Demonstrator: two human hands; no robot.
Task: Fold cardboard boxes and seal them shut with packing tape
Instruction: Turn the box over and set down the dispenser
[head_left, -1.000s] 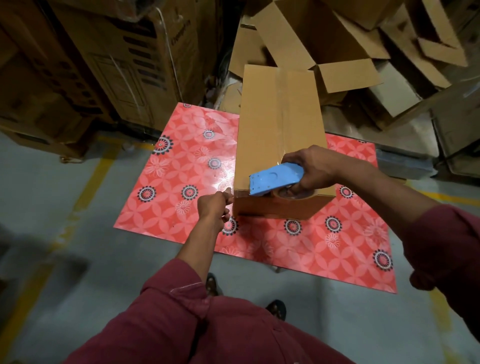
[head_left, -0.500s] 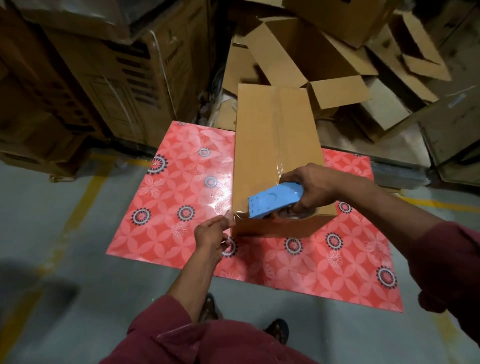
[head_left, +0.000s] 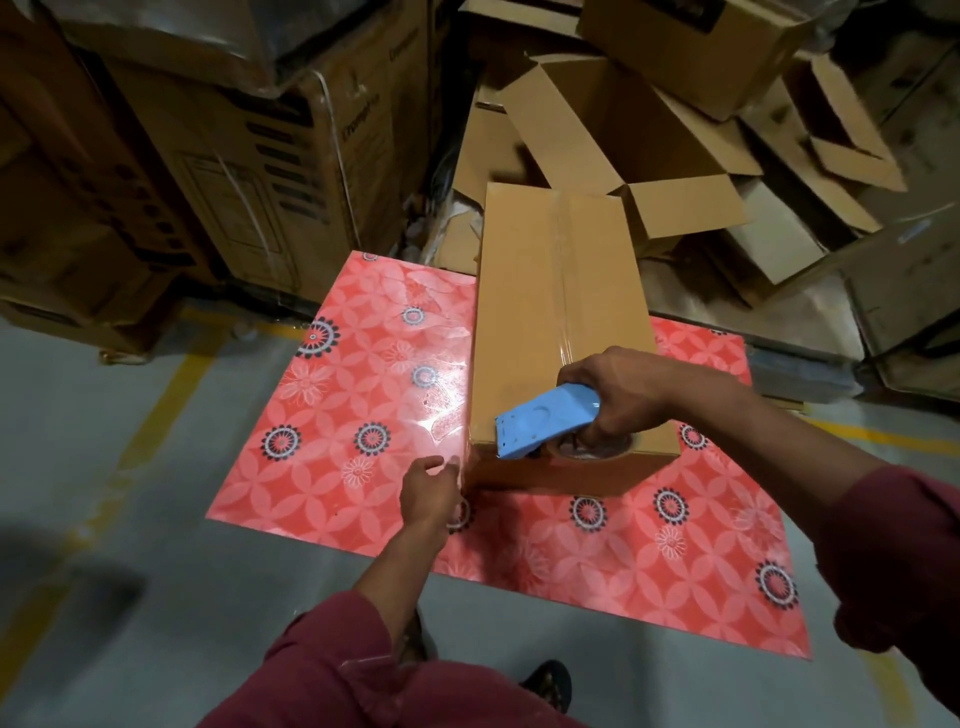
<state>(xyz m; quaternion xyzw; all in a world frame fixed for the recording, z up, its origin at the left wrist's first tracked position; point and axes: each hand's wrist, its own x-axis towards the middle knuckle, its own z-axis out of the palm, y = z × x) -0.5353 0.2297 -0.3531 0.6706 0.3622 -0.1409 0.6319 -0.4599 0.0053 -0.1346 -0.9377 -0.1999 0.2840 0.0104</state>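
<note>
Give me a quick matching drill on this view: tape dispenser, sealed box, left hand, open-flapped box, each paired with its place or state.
Things:
1. tape dispenser
2. sealed box
3. left hand
4. open-flapped box

Places or states:
A. on the red patterned mat, tape strip along its top
B. in the pile behind the mat
C. gripped by the right hand
D. fingers loose at the box's near left corner

Pairs: 1-C, 2-A, 3-D, 4-B

Bare mat (head_left: 363, 415) left of box (head_left: 561, 312)
</note>
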